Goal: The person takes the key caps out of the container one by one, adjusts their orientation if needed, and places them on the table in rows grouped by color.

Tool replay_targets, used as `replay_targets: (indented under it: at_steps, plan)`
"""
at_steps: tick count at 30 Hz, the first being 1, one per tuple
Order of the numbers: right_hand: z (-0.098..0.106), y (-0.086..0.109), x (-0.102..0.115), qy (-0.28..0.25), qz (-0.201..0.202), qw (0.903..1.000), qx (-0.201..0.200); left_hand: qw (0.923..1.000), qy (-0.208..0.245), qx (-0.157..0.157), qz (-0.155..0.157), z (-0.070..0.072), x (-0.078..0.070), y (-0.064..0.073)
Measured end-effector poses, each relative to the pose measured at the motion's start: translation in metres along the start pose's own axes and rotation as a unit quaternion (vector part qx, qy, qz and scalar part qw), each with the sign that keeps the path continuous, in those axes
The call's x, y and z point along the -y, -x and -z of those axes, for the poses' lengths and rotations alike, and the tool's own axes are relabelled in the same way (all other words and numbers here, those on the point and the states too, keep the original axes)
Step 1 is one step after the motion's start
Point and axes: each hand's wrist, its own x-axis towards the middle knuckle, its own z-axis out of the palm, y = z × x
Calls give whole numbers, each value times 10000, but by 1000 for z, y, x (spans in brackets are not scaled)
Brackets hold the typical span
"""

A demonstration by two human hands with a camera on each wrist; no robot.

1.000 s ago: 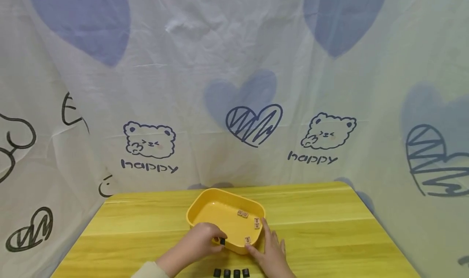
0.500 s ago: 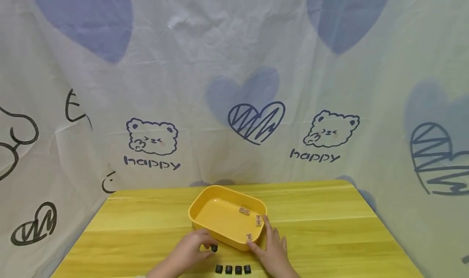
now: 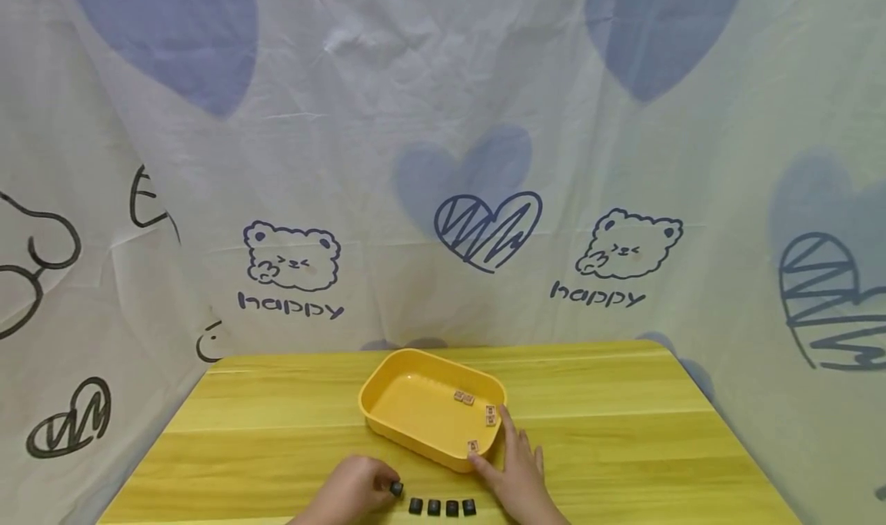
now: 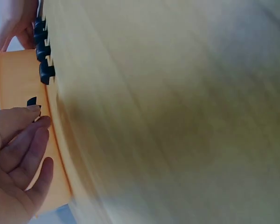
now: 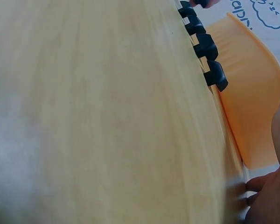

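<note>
Between thumb and fingertips my left hand point(image 3: 353, 488) pinches a small black piece point(image 3: 396, 489), just left of a row of similar black pieces point(image 3: 434, 507). In the right wrist view, the row pieces point(image 5: 206, 46) each show a square notch at the bottom; what they are I cannot tell. My right hand point(image 3: 519, 483) rests at the near right corner of a yellow plastic basin point(image 3: 415, 448), thumb on the front side and fingers along the right side. Inside the basin lie several small tan tiles with dark markings point(image 3: 490, 416), along its right and far walls.
A yellow wood-grain table point(image 3: 609, 417) carries everything, with its back edge against a white cloth point(image 3: 388, 294) printed with hearts and bears. The cloth also hangs on both sides. The basin stands behind the black row.
My left hand has moved from the basin's front rim down toward the near table, carrying the black piece to the row's left end. The right hand stays at the basin's corner.
</note>
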Motion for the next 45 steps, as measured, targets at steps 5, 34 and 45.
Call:
replay_targets:
  at_steps: [5, 34, 45]
  plan:
    - [1, 0, 0, 5, 10, 10000, 34, 9970, 586, 241, 442, -4, 4, 4]
    - [1, -1, 2, -14, 8, 10000, 33, 9969, 329, 351, 628, 1, 2, 4]
    - [1, -2, 1, -19, -77, 9999, 118, 9964, -751, -376, -141, 23, -34, -24]
